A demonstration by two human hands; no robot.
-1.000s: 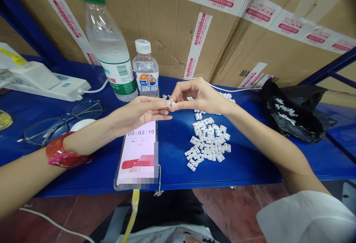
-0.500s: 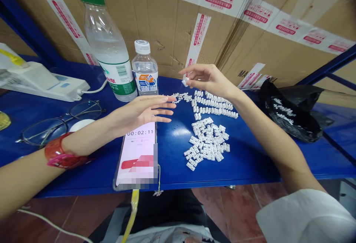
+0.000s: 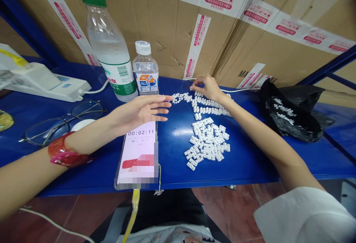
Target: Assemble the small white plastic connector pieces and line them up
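Over the phone's top edge, my left hand point(image 3: 141, 110) hovers with its fingers stretched and apart, holding nothing. Its index fingertip is next to a loose pile of tiny white pieces point(image 3: 182, 97). My right hand point(image 3: 207, 87) is at the back left end of several rows of white plastic pieces point(image 3: 213, 110). Thumb and fingers are pinched together there; whatever is between them is hidden. Nearer to me lies a heap of flat white plastic pieces point(image 3: 207, 139), several of them overlapping.
A phone point(image 3: 136, 161) showing a timer lies on the blue tabletop point(image 3: 175, 154). Left are a large bottle point(image 3: 111, 50), a small bottle point(image 3: 146, 69), glasses point(image 3: 47, 130) and a power strip point(image 3: 47, 83). A black plastic bag point(image 3: 292, 117) is right; cardboard boxes point(image 3: 167, 24) stand behind.
My right hand has come down to the back of the rows, and the white piece seen in its fingers is now out of sight. My left hand has shifted slightly left.
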